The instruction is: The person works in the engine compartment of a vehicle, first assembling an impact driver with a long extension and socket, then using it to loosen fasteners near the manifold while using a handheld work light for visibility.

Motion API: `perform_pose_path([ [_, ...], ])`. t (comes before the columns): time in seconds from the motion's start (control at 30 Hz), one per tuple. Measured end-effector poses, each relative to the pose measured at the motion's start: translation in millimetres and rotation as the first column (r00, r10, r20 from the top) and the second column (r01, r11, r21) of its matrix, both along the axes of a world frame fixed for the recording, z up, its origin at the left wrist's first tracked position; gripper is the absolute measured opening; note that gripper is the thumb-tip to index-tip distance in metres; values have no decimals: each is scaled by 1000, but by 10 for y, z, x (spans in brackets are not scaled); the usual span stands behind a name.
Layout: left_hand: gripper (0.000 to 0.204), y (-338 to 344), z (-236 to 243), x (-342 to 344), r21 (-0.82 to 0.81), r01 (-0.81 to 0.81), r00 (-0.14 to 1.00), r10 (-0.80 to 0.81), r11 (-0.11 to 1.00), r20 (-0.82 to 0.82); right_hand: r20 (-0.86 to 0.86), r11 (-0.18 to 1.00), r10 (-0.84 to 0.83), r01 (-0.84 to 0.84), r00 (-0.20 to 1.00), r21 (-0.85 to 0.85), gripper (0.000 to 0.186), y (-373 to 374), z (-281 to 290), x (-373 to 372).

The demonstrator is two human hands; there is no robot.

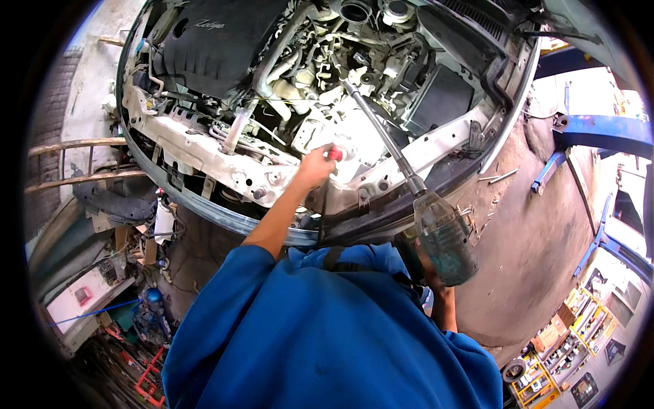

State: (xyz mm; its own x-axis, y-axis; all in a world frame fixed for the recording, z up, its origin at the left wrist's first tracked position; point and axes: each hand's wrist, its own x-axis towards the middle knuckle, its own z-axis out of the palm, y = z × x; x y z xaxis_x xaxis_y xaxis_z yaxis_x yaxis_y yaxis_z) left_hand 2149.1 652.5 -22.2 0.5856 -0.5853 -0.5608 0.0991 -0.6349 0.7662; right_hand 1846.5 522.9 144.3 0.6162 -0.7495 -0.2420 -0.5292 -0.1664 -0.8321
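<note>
My left hand is closed on a small red cap-like piece at a white container near the front of the engine bay. At the right, my right hand is behind a clear plastic bottle with murky greenish contents, apparently supporting it; its fingers are mostly hidden. From the bottle's top a long metal tube slants up and left into the engine bay, above and to the right of my left hand.
The car's front frame curves across before me. A blue lift arm stands right. A wooden ladder is left. Assorted parts lie lower left; a yellow rack of tools is lower right, beside a tire.
</note>
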Motion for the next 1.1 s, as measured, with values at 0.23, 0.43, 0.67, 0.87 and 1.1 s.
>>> perform_pose_path([
  [0.23, 44, 814, 928, 323, -144, -348, 935, 334, 926, -118, 20, 999, 28, -28, 999, -31, 23, -43, -47, -44],
  [0.43, 41, 1331, 883, 918, 72, -297, 891, 248, 952, 381, 19, 984, 155, -153, 988, -90, 25, -113, -144, -1],
  [0.67, 28, 1046, 424, 864, 666, 92, 748, -493, 740, 444, -29, 951, 277, -279, 960, -136, 27, -185, -91, 22],
  [0.87, 37, 596, 333, 786, 466, 243, 431, -526, 850, 734, -55, 922, 346, -350, 937, -163, 29, -251, -91, 243],
  [1.1, 41, -702, -601, 437, 94, -533, 572, 440, 841, -692, -31, 913, 406, -407, 913, -26, 36, -255, -131, 959],
])
